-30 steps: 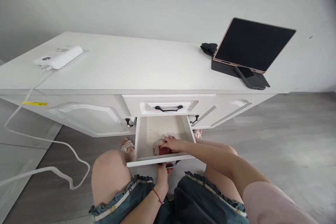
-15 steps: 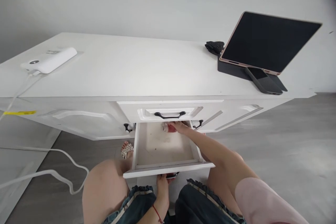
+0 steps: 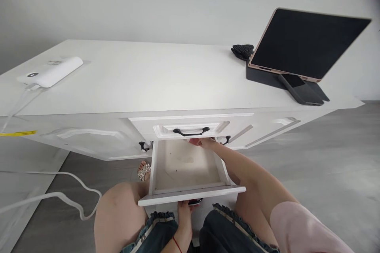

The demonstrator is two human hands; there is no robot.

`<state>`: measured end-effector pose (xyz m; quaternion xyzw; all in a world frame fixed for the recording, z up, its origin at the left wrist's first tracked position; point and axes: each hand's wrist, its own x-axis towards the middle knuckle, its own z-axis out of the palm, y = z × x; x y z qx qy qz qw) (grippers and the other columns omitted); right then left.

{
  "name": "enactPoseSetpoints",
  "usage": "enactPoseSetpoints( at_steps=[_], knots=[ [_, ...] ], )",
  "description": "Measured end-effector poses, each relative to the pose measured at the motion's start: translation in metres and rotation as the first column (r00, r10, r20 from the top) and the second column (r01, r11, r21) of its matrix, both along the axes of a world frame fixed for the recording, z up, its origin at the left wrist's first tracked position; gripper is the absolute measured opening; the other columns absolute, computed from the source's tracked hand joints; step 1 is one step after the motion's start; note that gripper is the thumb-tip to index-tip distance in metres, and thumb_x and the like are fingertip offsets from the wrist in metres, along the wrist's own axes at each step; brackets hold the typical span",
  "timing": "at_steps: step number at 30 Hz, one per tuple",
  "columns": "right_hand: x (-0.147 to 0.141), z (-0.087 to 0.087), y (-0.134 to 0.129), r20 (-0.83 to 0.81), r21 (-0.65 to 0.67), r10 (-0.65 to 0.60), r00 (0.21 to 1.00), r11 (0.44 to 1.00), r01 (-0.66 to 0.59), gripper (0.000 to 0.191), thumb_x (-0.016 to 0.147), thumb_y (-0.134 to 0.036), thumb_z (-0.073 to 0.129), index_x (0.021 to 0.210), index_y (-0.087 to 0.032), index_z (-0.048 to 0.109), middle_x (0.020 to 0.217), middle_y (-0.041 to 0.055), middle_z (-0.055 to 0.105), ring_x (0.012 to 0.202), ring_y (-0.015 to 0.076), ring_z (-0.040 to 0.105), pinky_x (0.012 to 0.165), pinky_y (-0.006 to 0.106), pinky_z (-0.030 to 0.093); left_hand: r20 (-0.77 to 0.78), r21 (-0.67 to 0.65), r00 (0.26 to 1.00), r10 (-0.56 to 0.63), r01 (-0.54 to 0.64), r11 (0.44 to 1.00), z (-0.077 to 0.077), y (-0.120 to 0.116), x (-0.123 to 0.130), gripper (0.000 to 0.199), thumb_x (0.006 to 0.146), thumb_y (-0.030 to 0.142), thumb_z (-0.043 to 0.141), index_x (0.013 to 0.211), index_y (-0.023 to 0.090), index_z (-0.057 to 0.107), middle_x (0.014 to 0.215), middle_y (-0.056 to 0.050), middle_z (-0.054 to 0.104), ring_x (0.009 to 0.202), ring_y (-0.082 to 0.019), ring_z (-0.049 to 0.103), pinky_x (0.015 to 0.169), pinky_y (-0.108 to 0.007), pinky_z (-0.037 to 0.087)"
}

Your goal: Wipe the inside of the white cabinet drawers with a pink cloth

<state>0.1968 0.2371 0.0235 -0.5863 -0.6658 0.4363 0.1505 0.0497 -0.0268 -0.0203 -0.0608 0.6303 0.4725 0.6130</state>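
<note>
A white drawer [image 3: 190, 170] is pulled out of the white cabinet, with a bare, slightly marked bottom. At its back right corner my right hand [image 3: 207, 143] is closed on a red object [image 3: 194, 141], partly hidden beneath the cabinet front. My left hand [image 3: 184, 207] is low at the drawer front, by a dark handle [image 3: 195, 202]; its fingers are mostly hidden under the front panel, so its grip cannot be made out.
On the cabinet top [image 3: 154, 75] are a white power bank [image 3: 59, 72] with a cable at left, and a propped tablet [image 3: 305, 43], a phone [image 3: 301, 89] and a black item [image 3: 242, 51] at right. A closed upper drawer [image 3: 190, 126] overhangs the open one.
My right hand has moved slightly deeper into the back of the drawer with the red object, which now shows less. The view has shifted a little.
</note>
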Motion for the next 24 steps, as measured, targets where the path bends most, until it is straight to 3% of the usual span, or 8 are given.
enactPoseSetpoints(
  at_steps=[3, 5, 7, 10, 13, 17, 20, 24],
  knots=[
    [0.008, 0.005, -0.030, 0.210, -0.043, 0.231, 0.950, 0.973, -0.227, 0.063, 0.070, -0.018, 0.074, 0.129, -0.022, 0.055, 0.143, 0.0130, 0.041, 0.130, 0.0379, 0.037, 0.105, 0.054, 0.031, -0.028, -0.010, 0.999, -0.032, 0.032, 0.999, 0.006, 0.003, 0.000, 0.012, 0.071, 0.019, 0.066, 0.065, 0.019, 0.056, 0.056, -0.004, 0.065, 0.051, -0.021, 0.063, 0.055, -0.034, 0.052],
    [0.012, 0.009, -0.053, 0.328, -0.076, 0.362, 0.873, 0.931, -0.358, 0.079, 0.060, -0.013, 0.078, 0.134, -0.024, 0.051, 0.146, 0.0144, 0.036, 0.132, 0.0412, 0.032, 0.106, 0.056, 0.028, -0.033, 0.014, 0.997, -0.063, 0.064, 0.998, 0.010, 0.002, -0.001, 0.010, 0.073, 0.018, 0.064, 0.065, 0.017, 0.059, 0.058, -0.006, 0.067, 0.054, -0.022, 0.065, 0.056, -0.034, 0.053],
    [0.011, 0.013, -0.073, 0.437, -0.119, 0.471, 0.767, 0.875, -0.470, 0.087, 0.058, -0.014, 0.078, 0.138, -0.023, 0.045, 0.145, 0.0175, 0.036, 0.130, 0.0427, 0.034, 0.103, 0.056, 0.030, -0.035, 0.046, 0.996, -0.084, 0.086, 0.995, 0.014, 0.001, -0.002, 0.008, 0.076, 0.016, 0.060, 0.068, 0.015, 0.061, 0.063, -0.008, 0.069, 0.059, -0.022, 0.067, 0.059, -0.033, 0.054],
    [0.008, 0.020, -0.093, 0.503, -0.168, 0.550, 0.666, 0.818, -0.550, 0.078, 0.065, -0.009, 0.070, 0.137, -0.021, 0.045, 0.139, 0.0194, 0.042, 0.122, 0.0383, 0.045, 0.098, 0.050, 0.037, -0.041, 0.080, 0.995, -0.087, 0.090, 0.993, 0.019, -0.002, -0.004, 0.008, 0.080, 0.012, 0.057, 0.074, 0.016, 0.061, 0.069, -0.008, 0.070, 0.065, -0.022, 0.070, 0.063, -0.033, 0.055],
    [0.005, 0.027, -0.103, 0.467, -0.200, 0.573, 0.674, 0.811, -0.550, 0.072, 0.062, 0.001, 0.061, 0.130, -0.022, 0.052, 0.133, 0.0143, 0.051, 0.110, 0.0290, 0.055, 0.091, 0.038, 0.043, -0.022, 0.101, 0.995, -0.101, 0.103, 0.990, 0.021, -0.005, -0.006, 0.008, 0.084, 0.012, 0.055, 0.078, 0.017, 0.060, 0.072, -0.008, 0.071, 0.066, -0.021, 0.070, 0.065, -0.032, 0.055],
    [0.006, 0.039, -0.115, 0.372, -0.293, 0.611, 0.699, 0.792, -0.536, 0.067, 0.055, 0.002, 0.061, 0.118, -0.020, 0.060, 0.117, 0.0077, 0.063, 0.090, 0.0216, 0.061, 0.070, 0.025, 0.045, 0.040, 0.124, 0.986, -0.165, 0.159, 0.980, 0.024, -0.006, -0.009, 0.011, 0.088, 0.012, 0.050, 0.080, 0.018, 0.056, 0.070, -0.007, 0.072, 0.057, -0.017, 0.068, 0.067, -0.031, 0.055],
    [0.008, 0.049, -0.121, 0.276, -0.371, 0.621, 0.734, 0.773, -0.515, 0.059, 0.057, -0.002, 0.060, 0.114, -0.017, 0.063, 0.097, 0.0029, 0.069, 0.075, 0.0176, 0.061, 0.057, 0.022, 0.042, 0.071, 0.132, 0.981, -0.183, 0.173, 0.976, 0.027, -0.007, -0.012, 0.011, 0.088, 0.012, 0.049, 0.081, 0.018, 0.053, 0.069, -0.006, 0.072, 0.055, -0.016, 0.068, 0.062, -0.027, 0.053],
    [0.008, 0.072, -0.116, 0.132, -0.427, 0.602, 0.787, 0.752, -0.503, 0.059, 0.062, -0.008, 0.061, 0.119, -0.021, 0.061, 0.095, 0.0012, 0.069, 0.067, 0.0139, 0.059, 0.051, 0.020, 0.042, 0.096, 0.153, 0.971, -0.217, 0.201, 0.967, 0.031, -0.007, -0.015, 0.010, 0.089, 0.013, 0.050, 0.082, 0.018, 0.054, 0.072, -0.007, 0.073, 0.056, -0.016, 0.068, 0.057, -0.025, 0.050]
  ],
)
